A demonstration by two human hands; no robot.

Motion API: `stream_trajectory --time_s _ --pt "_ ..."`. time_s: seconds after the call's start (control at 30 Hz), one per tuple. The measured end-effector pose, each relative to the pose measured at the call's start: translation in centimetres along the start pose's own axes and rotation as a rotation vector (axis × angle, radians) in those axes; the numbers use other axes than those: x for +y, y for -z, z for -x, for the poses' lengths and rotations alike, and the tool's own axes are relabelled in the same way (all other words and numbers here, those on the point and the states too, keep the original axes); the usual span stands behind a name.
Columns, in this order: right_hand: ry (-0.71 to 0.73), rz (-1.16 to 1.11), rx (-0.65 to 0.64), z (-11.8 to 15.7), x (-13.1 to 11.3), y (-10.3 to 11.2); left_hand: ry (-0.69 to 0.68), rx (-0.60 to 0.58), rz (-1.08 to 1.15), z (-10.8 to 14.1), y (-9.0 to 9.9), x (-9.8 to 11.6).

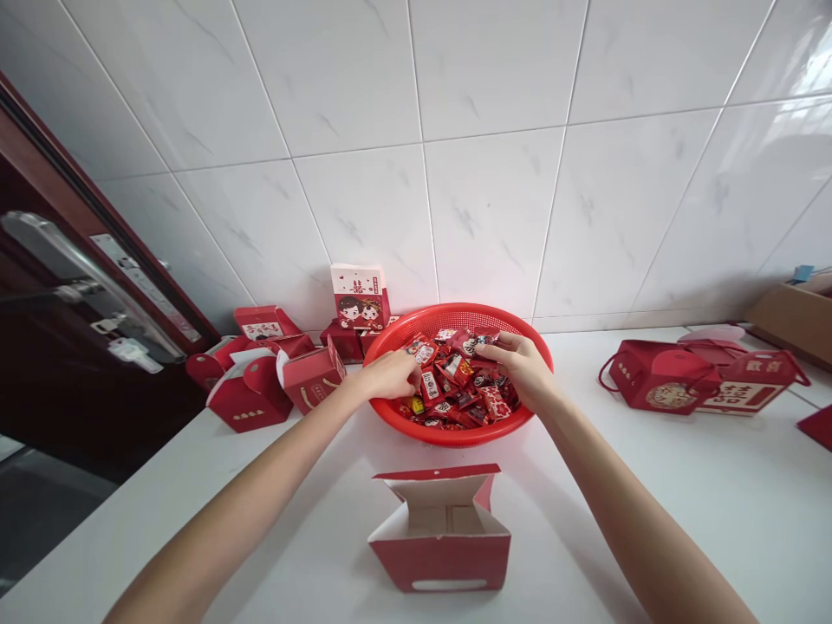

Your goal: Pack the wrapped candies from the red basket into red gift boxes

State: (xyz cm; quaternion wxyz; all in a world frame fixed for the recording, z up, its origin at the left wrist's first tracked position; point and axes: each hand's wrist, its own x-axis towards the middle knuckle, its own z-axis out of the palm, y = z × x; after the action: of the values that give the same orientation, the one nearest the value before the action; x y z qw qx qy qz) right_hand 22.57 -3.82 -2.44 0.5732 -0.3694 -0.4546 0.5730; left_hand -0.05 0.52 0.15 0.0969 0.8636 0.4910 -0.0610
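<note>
A red plastic basket full of small wrapped candies, mostly red, stands on the white table against the wall. On its left side, my left hand reaches in with curled fingers among the wrappers. What those fingers hold is hidden. My right hand comes in over the right rim, thumb and fingers closed on a wrapped candy. Nearer to me, between my forearms, a red paper gift box stands with its top open, its inside bare.
Several red gift boxes crowd the left edge beside a dark door with a metal handle. A box printed with cartoon figures leans at the wall. More handled boxes and a cardboard carton are on the right.
</note>
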Motion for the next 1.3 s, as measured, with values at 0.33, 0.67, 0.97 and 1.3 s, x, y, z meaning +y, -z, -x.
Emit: stream_trajectory --time_s 0.33,0.67,0.97,1.3 --pt "-0.010 -0.006 0.016 0.2 -0.3 -0.2 -0.128 -0.068 -0.420 -0.9 -1.9 3.9" --pt "-0.024 0.025 0.022 0.0 -0.1 0.0 -0.094 -0.145 -0.408 -0.7 -1.3 2.8" --pt "-0.020 -0.006 0.011 0.1 -0.2 -0.2 -0.087 -0.205 -0.009 0.0 0.0 0.1" --pt "-0.014 0.005 0.007 0.0 -0.1 -0.1 -0.076 -0.041 0.427 0.1 -0.1 -1.6"
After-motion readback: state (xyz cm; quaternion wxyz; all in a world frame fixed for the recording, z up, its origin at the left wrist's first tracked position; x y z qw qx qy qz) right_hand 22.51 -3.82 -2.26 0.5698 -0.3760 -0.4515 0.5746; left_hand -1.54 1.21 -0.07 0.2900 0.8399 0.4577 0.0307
